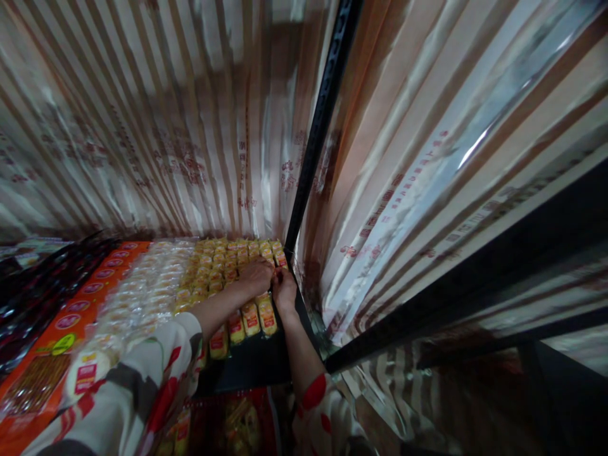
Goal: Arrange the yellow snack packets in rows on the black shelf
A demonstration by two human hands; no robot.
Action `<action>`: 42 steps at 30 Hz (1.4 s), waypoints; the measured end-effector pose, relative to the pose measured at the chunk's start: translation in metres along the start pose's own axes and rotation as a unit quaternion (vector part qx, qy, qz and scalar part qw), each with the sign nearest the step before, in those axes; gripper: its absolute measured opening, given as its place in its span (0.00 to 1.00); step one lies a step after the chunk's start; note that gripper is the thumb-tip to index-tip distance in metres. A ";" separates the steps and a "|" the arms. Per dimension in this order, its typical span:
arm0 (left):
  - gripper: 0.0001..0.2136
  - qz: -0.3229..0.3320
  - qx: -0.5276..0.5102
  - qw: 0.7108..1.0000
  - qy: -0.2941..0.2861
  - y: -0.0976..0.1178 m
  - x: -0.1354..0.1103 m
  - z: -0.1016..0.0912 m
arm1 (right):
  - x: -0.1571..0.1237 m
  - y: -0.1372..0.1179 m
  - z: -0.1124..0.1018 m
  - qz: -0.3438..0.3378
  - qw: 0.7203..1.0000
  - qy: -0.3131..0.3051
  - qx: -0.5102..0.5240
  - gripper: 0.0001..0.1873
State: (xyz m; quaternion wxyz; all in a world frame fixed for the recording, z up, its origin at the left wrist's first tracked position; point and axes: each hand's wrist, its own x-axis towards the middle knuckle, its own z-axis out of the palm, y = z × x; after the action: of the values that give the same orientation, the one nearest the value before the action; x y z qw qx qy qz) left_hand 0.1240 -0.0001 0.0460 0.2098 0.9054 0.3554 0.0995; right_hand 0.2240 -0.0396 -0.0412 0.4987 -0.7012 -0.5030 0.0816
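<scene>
Both my hands reach down to rows of small yellow snack packets (223, 266) with red labels, laid flat on a shelf. My left hand (257, 275) is curled, knuckles up, pressing on the packets near the right end of the rows. My right hand (284, 290) sits close beside it at the shelf's right edge, fingers bent down among the packets. Their fingertips meet and are hidden, so what they grip is unclear. Both sleeves are white with red and grey patches.
Pale wrapped packets (142, 285) lie left of the yellow ones, then orange packs (80, 304) and dark packs (33, 291). A black upright post (318, 126) rises right behind my hands. Shiny striped sheeting (427, 158) hangs all around. More snack bags (237, 424) sit below.
</scene>
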 end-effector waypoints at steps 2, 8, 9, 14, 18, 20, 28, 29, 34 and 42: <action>0.10 0.007 0.017 1.000 -0.001 0.000 0.000 0.000 | 0.000 0.003 0.001 -0.002 1.000 -0.005 0.013 0.13; 0.10 0.021 0.050 0.998 0.011 0.007 -0.009 -0.004 | -0.007 0.005 -0.001 0.004 0.999 0.021 0.027 0.18; 0.10 0.023 0.054 0.998 0.013 0.008 -0.011 -0.004 | -0.009 0.004 -0.003 0.007 0.999 0.025 0.028 0.18; 0.11 0.014 0.074 0.997 0.017 0.021 -0.026 -0.005 | -0.022 -0.007 -0.017 0.011 1.000 0.016 0.019 0.17; 0.13 -0.003 0.088 0.996 0.010 0.036 -0.047 -0.005 | -0.035 -0.025 -0.033 0.026 1.000 0.010 -0.015 0.17; 0.14 -0.007 0.080 0.997 0.002 0.043 -0.057 -0.005 | -0.042 -0.035 -0.041 0.023 0.999 0.009 -0.032 0.17; 0.13 0.049 0.055 0.997 0.033 0.061 -0.103 -0.003 | -0.080 -0.071 -0.066 0.004 1.000 0.011 -0.028 0.18; 0.13 0.056 0.044 0.997 0.037 0.062 -0.113 -0.003 | -0.088 -0.075 -0.070 -0.005 1.000 0.010 -0.024 0.18; 0.14 0.046 -0.045 0.996 0.065 0.061 -0.179 -0.004 | -0.144 -0.098 -0.079 -0.057 0.998 -0.031 0.001 0.16; 0.13 -0.144 -0.090 0.985 0.013 0.010 -0.291 0.033 | -0.255 -0.100 -0.031 -0.030 0.964 -0.262 0.036 0.14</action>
State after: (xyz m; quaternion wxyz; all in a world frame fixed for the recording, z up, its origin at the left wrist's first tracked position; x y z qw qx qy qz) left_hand -0.0709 -0.2165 0.0123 0.2983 0.8207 0.4743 0.1120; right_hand 0.0581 -0.2597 -0.0468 0.3768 -0.6216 -0.6333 0.2657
